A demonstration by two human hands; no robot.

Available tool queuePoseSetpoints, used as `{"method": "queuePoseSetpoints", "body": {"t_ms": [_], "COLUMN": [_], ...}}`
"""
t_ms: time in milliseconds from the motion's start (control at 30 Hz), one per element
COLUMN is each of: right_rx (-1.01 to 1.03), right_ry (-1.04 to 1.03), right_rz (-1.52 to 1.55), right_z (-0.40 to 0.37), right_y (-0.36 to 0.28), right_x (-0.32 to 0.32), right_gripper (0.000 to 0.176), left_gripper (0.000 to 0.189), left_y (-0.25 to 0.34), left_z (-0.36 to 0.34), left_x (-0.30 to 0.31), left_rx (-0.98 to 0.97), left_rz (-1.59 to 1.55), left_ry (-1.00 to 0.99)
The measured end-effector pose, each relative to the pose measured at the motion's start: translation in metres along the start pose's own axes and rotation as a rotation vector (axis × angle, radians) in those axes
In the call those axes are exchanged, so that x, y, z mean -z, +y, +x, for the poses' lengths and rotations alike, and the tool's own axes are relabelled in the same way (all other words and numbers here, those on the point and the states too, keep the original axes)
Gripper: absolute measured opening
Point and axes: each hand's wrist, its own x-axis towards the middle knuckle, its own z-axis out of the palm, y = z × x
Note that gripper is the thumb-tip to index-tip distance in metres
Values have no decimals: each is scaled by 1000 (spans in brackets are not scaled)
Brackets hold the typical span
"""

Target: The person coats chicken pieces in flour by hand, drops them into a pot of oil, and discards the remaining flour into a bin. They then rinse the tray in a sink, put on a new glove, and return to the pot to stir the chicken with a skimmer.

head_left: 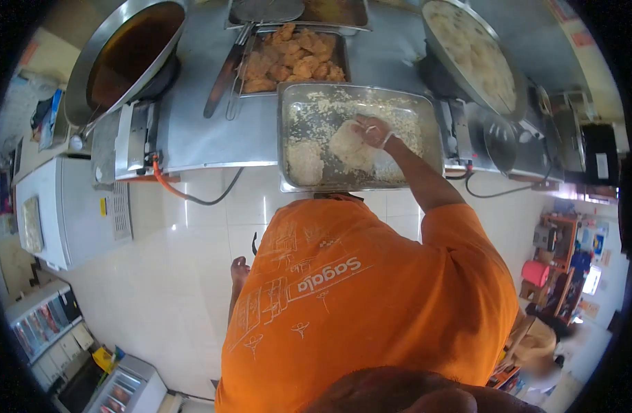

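Note:
My right hand (373, 131), with a thin pale covering showing at the wrist, reaches into a metal tray (361, 90) scattered with pale crumbs. Its fingers curl over the upper right edge of a flat crumb-coated piece (349, 146). A second crumb-coated piece (306, 163) lies in the tray's left corner. Down beside my body on the left, away from the counter, is my left hand (240, 268), small in view with its fingers curled. Whether it holds anything I cannot tell. A thin black strip (254, 244) shows just above it.
Behind the tray stands a pan of golden fried pieces (295, 56). A long-handled skimmer (223, 81) leans across its left side. One large pan of dark oil (133, 51) is at left, another with pale frying pieces (471, 51) at right. An orange hose (166, 184) hangs off the counter (213, 148).

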Motion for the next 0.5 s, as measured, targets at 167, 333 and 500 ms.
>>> {"method": "queuePoseSetpoints", "body": {"t_ms": [167, 333, 500], "right_rx": [227, -93, 0], "right_ry": [336, 264, 297], "right_rz": [-512, -474, -511], "right_z": [-13, -48, -100], "right_y": [-7, -70, -121], "right_x": [-27, -4, 64], "right_gripper": [47, 39, 37], "left_gripper": [29, 22, 18], "left_y": [-37, 39, 31], "left_z": [52, 26, 52], "left_x": [18, 21, 40], "left_rx": [39, 102, 242], "left_rz": [120, 13, -282], "left_ry": [-127, -139, -211]}}
